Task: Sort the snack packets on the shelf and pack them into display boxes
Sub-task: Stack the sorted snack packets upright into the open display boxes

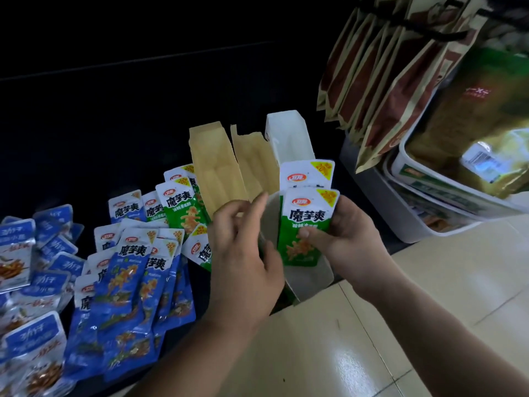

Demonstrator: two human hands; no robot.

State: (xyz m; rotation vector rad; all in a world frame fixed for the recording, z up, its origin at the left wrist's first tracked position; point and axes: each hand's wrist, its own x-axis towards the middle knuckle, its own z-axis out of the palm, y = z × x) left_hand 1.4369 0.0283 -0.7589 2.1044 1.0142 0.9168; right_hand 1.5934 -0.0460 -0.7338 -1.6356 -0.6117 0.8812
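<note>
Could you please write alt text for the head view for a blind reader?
The right hand holds a green snack packet upright in a white display box, whose side the left hand grips. Blue packets lie heaped on the dark shelf at left.

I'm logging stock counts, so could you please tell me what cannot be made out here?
Head view:
What the display box holds: covered by the left hand and the green packet.
The silver-blue packets: cut by the left edge.
Label on the gold bag: blurred by glare.
Back of the shelf: too dark.
</note>
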